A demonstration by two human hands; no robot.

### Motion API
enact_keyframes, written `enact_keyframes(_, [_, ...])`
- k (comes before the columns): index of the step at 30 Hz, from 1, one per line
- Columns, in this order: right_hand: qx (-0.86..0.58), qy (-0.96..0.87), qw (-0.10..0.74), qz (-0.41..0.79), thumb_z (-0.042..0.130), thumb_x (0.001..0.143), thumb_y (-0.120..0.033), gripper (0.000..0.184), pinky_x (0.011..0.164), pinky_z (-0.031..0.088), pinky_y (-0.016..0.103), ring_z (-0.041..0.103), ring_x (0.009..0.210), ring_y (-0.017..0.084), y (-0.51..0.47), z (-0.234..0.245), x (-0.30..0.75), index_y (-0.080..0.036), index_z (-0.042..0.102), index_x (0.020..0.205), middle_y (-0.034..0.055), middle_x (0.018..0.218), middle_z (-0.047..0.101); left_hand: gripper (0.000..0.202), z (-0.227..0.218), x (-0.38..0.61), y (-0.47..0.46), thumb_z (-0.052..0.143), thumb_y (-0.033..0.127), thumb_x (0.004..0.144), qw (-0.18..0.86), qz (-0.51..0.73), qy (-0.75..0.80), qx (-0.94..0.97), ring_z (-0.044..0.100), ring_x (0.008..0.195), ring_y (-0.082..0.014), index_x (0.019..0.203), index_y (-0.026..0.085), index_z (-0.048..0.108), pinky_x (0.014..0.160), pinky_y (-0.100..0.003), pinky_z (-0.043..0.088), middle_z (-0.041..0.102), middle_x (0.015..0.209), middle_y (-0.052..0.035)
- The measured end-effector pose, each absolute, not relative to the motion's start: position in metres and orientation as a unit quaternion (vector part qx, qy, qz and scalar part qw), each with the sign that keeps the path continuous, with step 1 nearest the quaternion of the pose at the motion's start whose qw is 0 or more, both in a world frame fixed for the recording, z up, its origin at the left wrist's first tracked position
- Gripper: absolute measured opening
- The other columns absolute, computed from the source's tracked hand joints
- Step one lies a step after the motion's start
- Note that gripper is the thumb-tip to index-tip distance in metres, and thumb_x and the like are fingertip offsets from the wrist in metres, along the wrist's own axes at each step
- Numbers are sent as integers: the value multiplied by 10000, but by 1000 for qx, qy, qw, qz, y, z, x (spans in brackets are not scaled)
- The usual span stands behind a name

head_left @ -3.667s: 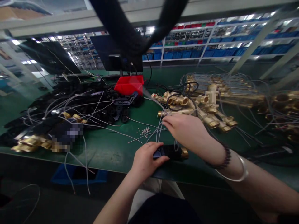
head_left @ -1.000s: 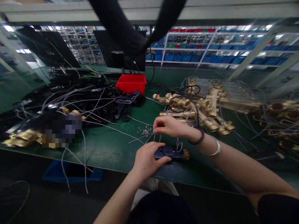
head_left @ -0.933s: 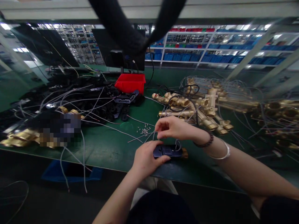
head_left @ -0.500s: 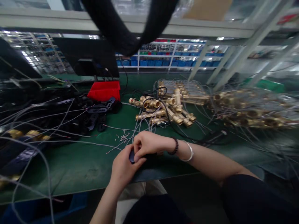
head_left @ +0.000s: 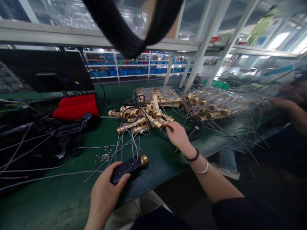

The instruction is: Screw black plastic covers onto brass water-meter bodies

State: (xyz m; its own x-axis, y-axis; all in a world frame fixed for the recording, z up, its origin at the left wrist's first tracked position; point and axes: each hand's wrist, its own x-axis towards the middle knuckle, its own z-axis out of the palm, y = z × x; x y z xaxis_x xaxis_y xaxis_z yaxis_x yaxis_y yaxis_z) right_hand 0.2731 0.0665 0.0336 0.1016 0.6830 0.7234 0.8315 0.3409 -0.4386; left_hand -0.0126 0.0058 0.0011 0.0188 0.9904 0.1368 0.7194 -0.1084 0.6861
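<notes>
My left hand (head_left: 105,188) is closed around a dark blue plastic part with a brass end (head_left: 129,165), held at the near edge of the green bench. Thin grey wires (head_left: 124,145) run up from that part. My right hand (head_left: 176,135) reaches out to a pile of brass fittings (head_left: 144,116), with its fingertips touching the pile's near end. The fingers curl loosely and I cannot see anything gripped in them. A dark bead bracelet and a silver bangle sit on that wrist.
A red bin (head_left: 75,107) and black plastic parts (head_left: 43,137) lie left. Small loose screws (head_left: 103,156) dot the mat. More wired brass fittings (head_left: 216,105) spread right. Another person's hand (head_left: 281,103) shows at far right. A black monitor (head_left: 45,72) stands behind.
My right hand has left the dark part and stretched out to the brass pile. The view has swung to the right, and my left hand still holds the part.
</notes>
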Motion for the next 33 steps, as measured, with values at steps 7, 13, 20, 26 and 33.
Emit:
enact_keyframes(7, [-705, -321, 595, -215, 409, 853, -340, 287, 738, 519, 400, 629, 761, 203, 8, 26, 369, -154, 536, 1031, 117, 978, 605, 412, 3, -13, 6, 557, 508, 675, 222, 304, 639, 671, 657, 822, -263, 977, 244, 653, 744, -368, 516, 713, 907, -33])
enact_keyframes(13, [-840, -350, 410, 67, 717, 575, -495, 714, 878, 447, 493, 606, 1002, 367, 45, 3, 378, -119, 524, 1151, 186, 990, 645, 391, 0, -15, 7, 562, 505, 685, 213, 305, 639, 673, 659, 842, -264, 970, 252, 652, 754, -363, 516, 714, 917, -29])
enact_keyframes(20, [-784, -358, 480, 165, 694, 518, -286, 521, 765, 489, 383, 622, 899, 293, 76, 1, 362, -139, 546, 995, 136, 884, 634, 338, 3, -13, 6, 566, 455, 741, 195, 315, 625, 687, 660, 827, -252, 997, 247, 641, 764, -363, 517, 706, 932, -31])
enact_keyframes(26, [-627, -372, 611, 307, 458, 612, -454, 286, 481, 481, 297, 501, 521, 141, 43, 15, 371, -189, 513, 706, -1, 601, 456, 317, 5, -10, 4, 584, 421, 727, 201, 311, 623, 689, 661, 826, -249, 977, 238, 650, 761, -362, 519, 710, 913, -30])
enact_keyframes(33, [-380, -230, 840, 313, 540, 667, -285, 198, 705, 563, 350, 586, 756, 161, -9, 59, 344, -189, 607, 827, 38, 813, 525, 310, 6, -9, 3, 594, 384, 731, 200, 311, 624, 689, 654, 844, -238, 1000, 241, 646, 765, -356, 512, 707, 946, -27])
